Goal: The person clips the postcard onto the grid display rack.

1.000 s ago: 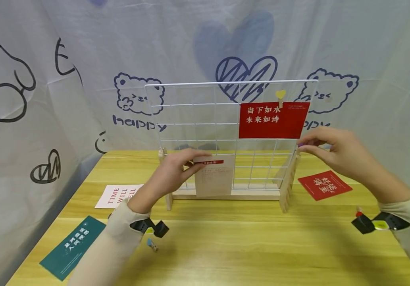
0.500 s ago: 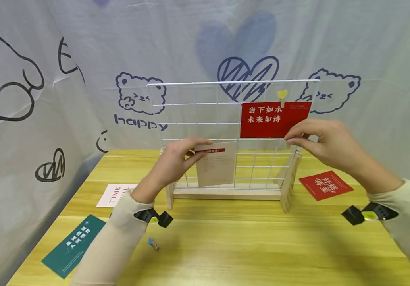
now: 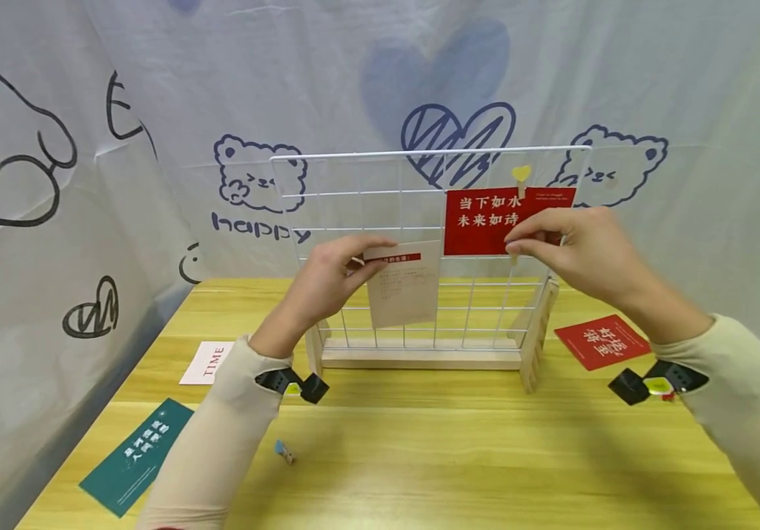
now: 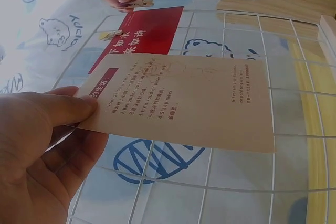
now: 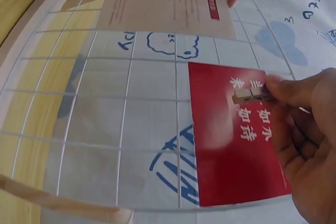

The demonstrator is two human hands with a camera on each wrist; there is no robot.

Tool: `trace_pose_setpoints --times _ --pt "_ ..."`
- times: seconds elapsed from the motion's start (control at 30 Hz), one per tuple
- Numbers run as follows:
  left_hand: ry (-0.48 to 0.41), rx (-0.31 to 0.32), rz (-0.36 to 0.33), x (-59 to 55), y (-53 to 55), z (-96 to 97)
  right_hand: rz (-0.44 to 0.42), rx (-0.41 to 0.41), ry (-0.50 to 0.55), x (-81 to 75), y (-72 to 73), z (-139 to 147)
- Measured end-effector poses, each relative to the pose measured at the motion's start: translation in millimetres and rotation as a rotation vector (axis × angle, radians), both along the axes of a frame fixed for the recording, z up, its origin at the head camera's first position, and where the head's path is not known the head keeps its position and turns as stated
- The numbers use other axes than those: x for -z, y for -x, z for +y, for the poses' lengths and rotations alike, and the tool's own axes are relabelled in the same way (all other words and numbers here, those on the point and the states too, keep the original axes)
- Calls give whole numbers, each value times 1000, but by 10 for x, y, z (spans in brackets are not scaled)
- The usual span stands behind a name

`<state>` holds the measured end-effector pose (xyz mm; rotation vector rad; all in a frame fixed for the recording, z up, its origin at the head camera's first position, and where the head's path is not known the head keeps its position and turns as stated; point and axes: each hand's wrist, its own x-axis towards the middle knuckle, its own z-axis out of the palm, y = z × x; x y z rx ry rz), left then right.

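My left hand [image 3: 340,276] pinches a beige printed card [image 3: 406,291] by its upper left corner, thumb in front. The card hangs before the white wire grid [image 3: 472,294], a little tilted. Between thumb and fingertips my right hand [image 3: 572,239] pinches a small wooden clothespin [image 5: 249,96], its jaws pointing away from the fingers. That hand is in front of a red card [image 3: 479,235] with white characters, covering its lower right part in the head view. A clothespin with a yellow heart [image 3: 521,177] fixes this red card to the grid.
The grid stands in a wooden base [image 3: 419,358]. On the table lie a green card [image 3: 137,456], a white card [image 3: 204,363] partly behind the left sleeve, a red card [image 3: 601,342] at right, and a blue-topped clothespin [image 3: 284,452] in front.
My left hand has raised the beige card from near the base to mid-grid. My right hand has moved left and up with the clothespin, from the grid's right edge to before the red card.
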<state>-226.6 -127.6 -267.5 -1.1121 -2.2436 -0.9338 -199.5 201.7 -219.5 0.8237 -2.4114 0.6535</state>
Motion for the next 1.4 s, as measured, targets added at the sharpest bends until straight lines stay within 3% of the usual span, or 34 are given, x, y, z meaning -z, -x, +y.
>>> trace_pose_setpoints --times 0.33,0.47,0.67,0.93,1.13,1.4 --pt "-4 -25 -8 -107 95 26 -144 104 121 -69 16 -181" --pt "15 -43 -2 -143 115 28 -193 101 170 -115 42 -270" --pt "1 -49 0 -178 167 38 -184 64 207 -165 109 -412" --pt "-30 -30 80 -252 226 81 -199 67 245 -227 166 -528" --pt "-19 -59 143 -316 258 97 -180 73 262 -283 197 -615" --pt "-7 -93 153 -373 257 96 -117 61 283 -349 260 -742"
